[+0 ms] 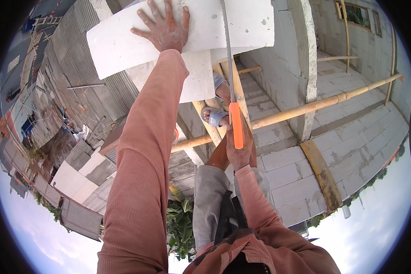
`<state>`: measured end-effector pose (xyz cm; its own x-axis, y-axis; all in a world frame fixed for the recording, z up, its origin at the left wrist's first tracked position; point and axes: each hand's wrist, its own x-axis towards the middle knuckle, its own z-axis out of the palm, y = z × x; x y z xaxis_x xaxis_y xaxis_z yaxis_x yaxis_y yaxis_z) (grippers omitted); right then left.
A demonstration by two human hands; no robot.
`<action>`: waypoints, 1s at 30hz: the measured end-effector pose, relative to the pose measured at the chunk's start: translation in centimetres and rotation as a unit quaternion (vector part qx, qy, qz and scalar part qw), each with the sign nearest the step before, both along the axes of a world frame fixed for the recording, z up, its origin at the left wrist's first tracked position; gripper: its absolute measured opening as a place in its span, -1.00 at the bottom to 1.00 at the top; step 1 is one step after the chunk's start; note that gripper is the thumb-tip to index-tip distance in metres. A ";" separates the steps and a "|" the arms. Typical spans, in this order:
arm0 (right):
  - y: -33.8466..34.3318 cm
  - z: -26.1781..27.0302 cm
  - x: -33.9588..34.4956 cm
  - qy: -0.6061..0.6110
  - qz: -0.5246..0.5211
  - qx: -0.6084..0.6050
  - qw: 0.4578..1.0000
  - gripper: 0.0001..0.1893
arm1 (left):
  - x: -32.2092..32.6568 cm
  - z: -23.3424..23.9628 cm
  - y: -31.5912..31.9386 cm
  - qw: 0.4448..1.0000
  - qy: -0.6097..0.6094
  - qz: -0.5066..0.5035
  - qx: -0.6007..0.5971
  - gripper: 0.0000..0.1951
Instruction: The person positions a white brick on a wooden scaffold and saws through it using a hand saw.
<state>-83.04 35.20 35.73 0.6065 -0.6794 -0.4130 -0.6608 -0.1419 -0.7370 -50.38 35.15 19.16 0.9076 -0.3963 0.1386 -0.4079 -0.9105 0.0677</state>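
My left hand (166, 30) lies flat with spread fingers on a pale aerated concrete block (202, 37). My right hand (240, 150) grips the orange handle (238, 126) of a handsaw. Its long, narrow-looking blade (230, 65) points away from me and crosses the block to the right of my left hand. How deep the blade sits in the block cannot be told. Another pale block (200, 80) is under the first one and partly covered by it.
My sandalled feet (217, 117) stand on bamboo poles (240, 92) high up. A horizontal bamboo pole (328, 102) crosses at the right, past a concrete column (308, 65). Block walls (287, 178) stand at the right. Corrugated metal roofs (78, 164) lie below at the left.
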 end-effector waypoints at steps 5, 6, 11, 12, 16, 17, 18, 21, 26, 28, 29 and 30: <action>-4.9 -0.9 6.6 -0.014 -0.031 0.049 0.998 -0.47 | -0.9 1.0 -0.9 0.998 0.058 0.010 -0.005 -0.27; -6.0 -0.8 8.4 -0.004 -0.040 0.091 0.995 -0.48 | -0.9 1.4 -1.0 0.994 0.105 0.032 -0.006 -0.28; -1.2 -1.5 2.0 -0.009 -0.038 0.074 0.996 -0.49 | -0.7 1.6 -0.5 0.997 0.069 0.021 -0.009 -0.29; -0.3 -1.2 1.1 0.003 -0.028 0.056 0.998 -0.49 | -0.5 1.7 -0.1 0.999 0.049 0.017 -0.009 -0.29; -0.6 -1.2 1.2 -0.012 -0.019 0.049 0.999 -0.48 | -0.6 2.4 -1.1 0.991 0.116 0.048 0.042 -0.29; -2.2 -1.9 3.2 -0.006 -0.033 0.086 0.996 -0.48 | -0.5 2.6 -1.3 0.991 0.116 0.045 0.040 -0.28; -4.0 -2.1 5.9 0.001 -0.048 0.121 0.992 -0.48 | -0.7 2.6 -1.2 0.991 0.118 0.042 0.037 -0.27; -5.4 -1.2 7.8 0.042 -0.062 0.176 0.981 -0.47 | -0.7 1.7 -0.5 0.996 0.083 0.011 0.027 -0.26; 0.8 -2.3 -1.0 -0.014 -0.017 0.029 0.999 -0.48 | -0.4 1.1 -0.5 0.996 0.081 0.024 0.040 -0.24; 0.5 -2.1 -0.3 -0.006 -0.007 0.021 1.000 -0.47 | -0.3 1.2 -0.6 0.995 0.088 0.026 0.037 -0.24; 0.2 -2.1 0.1 0.002 0.003 0.013 1.000 -0.47 | -0.3 1.3 -0.6 0.995 0.091 0.020 0.031 -0.24; -1.2 -2.3 1.7 0.012 -0.007 0.040 0.999 -0.47 | -0.4 1.3 -0.9 0.995 0.096 0.014 0.022 -0.25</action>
